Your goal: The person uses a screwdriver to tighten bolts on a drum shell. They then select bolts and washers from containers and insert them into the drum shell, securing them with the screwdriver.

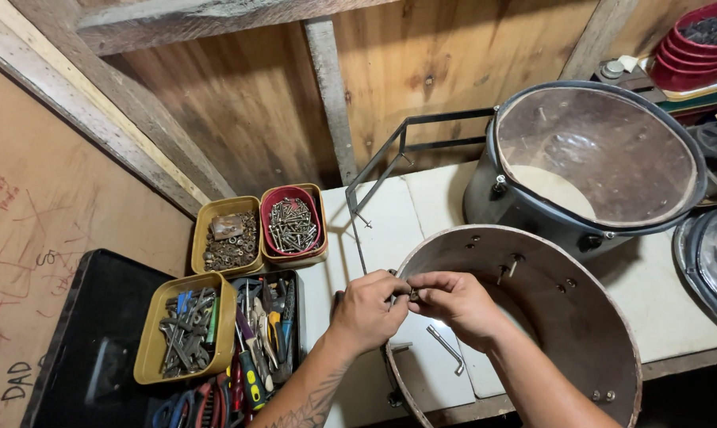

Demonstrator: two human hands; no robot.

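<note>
Two hands pinch a small metal part at the rim of a drum shell.

The left hand (368, 307) and right hand (452, 299) meet, fingers closed on a tiny part too small to tell apart. It sits at the near edge of the brown drum shell (569, 317), which lies flat, open side up. Some bolts already stick through its wall; others look missing. A drum key (447, 349) lies inside, pointing up-left. Trays of screws (293, 224) and tools (185, 329) sit to the left.
</note>
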